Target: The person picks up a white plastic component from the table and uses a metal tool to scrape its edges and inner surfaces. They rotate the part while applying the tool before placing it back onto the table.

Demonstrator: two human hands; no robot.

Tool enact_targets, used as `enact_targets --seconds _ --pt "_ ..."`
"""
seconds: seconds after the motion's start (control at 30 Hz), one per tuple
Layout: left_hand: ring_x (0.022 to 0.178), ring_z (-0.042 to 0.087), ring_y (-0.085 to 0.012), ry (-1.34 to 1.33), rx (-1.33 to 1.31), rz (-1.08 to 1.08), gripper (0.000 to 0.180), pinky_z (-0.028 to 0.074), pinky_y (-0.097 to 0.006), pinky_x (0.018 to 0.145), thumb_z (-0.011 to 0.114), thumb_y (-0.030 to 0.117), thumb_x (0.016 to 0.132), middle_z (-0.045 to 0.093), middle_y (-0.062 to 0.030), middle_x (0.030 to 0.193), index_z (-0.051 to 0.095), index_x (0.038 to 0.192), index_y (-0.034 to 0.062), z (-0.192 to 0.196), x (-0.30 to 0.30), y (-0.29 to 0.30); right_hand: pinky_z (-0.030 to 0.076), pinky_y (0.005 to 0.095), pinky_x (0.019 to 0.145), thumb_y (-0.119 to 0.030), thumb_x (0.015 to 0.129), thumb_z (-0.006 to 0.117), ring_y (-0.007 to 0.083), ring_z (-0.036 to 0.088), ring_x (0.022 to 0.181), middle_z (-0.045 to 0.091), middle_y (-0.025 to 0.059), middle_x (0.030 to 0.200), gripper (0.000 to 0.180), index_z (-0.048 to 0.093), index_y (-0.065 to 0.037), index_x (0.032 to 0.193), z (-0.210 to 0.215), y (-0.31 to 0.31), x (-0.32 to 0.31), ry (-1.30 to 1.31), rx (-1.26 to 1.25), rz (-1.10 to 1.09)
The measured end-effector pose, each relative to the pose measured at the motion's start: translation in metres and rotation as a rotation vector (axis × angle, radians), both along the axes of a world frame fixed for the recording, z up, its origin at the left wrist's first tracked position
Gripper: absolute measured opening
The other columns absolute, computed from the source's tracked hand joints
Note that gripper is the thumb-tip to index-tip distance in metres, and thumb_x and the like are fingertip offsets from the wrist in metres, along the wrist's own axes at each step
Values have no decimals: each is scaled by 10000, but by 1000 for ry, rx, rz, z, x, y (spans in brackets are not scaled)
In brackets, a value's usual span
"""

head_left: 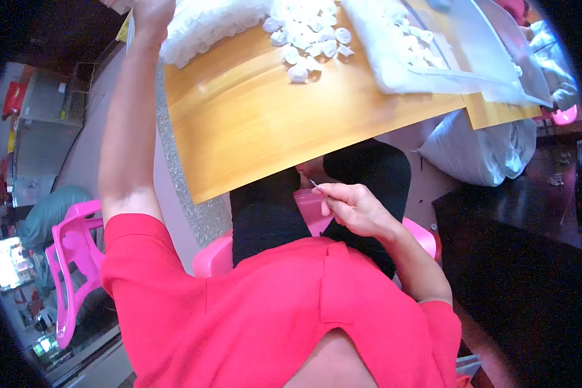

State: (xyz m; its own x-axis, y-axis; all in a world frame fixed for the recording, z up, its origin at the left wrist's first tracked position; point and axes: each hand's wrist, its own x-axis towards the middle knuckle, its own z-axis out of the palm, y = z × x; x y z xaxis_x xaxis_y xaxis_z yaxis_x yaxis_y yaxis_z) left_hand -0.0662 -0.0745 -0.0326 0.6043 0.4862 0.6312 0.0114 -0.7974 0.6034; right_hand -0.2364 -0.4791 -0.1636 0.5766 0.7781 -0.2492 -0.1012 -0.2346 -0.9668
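Observation:
My right hand (355, 208) is closed round a thin, pointed metal tool (316, 186) in front of my lap, below the table's near edge. The tool's exact kind is hidden by my fingers. My left arm stretches far forward along the table's left side. My left hand (153, 14) is at the top edge of the picture, its fingers mostly cut off, beside a clear plastic bag (207, 32) full of small white pieces. Right of the bag, a pile of small white round pieces (307, 44) lies loose on the wooden table (258, 123).
A translucent plastic bin (394, 81) with more white pieces stands on the table's right. Beneath it is a stuffed white sack (478, 152). A pink plastic chair (74, 258) stands at left, and I sit on another pink seat (213, 257). A person's sleeve (549, 58) shows at far right.

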Motion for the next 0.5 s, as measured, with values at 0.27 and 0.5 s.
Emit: enact_targets --seconds 0.27,0.5 --pt "895 616 -254 -48 380 -564 223 504 -338 775 702 38 751 629 -146 958 642 966 34 -116 -39 -144 475 236 602 -88 956 435 77 540 644 567 -14 750 229 575 -6 1117 12 -13 20 261 76 12" --pt "846 541 -337 93 310 -501 219 452 -418 762 663 28 719 564 -166 900 609 931 12 -157 -46 -159 436 199 614 -70 950 446 55 500 668 594 -12 827 293 582 -45 1209 2 -14 20 138 85 58"
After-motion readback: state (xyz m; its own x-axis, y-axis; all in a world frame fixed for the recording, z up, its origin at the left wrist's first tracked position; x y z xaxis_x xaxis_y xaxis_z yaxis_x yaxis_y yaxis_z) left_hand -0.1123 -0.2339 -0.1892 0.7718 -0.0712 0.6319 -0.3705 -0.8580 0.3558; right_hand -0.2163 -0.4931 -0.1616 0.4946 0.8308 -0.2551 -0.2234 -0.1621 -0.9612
